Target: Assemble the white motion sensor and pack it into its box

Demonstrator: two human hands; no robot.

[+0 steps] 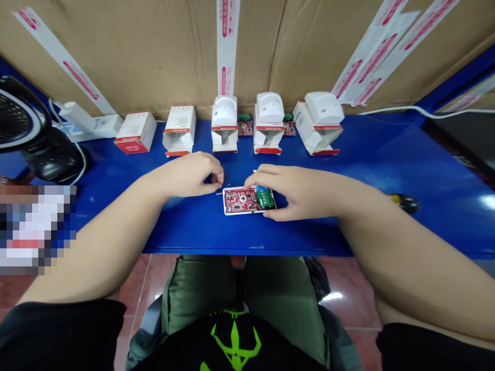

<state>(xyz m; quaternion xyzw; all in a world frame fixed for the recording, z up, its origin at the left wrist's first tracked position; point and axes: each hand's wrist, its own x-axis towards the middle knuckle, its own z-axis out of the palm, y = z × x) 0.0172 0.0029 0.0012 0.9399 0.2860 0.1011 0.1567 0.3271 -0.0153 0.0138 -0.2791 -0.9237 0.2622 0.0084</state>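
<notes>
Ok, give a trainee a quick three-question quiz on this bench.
1. Which hand touches the red circuit board in its white plastic casing?
2. True or false: the green cylindrical battery sits on that board.
3. How many white domed plastic units stand on open boxes along the back of the blue metal table?

Key: 1. Right hand. 2. True. 3. Three.

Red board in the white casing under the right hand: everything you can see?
The red printed circuit board lies flat in a white plastic casing on a blue table. It carries small components and a round silver part near its middle. A green cylindrical battery sits at its right end. The fingers of the right hand lie over its upper edge.
</notes>
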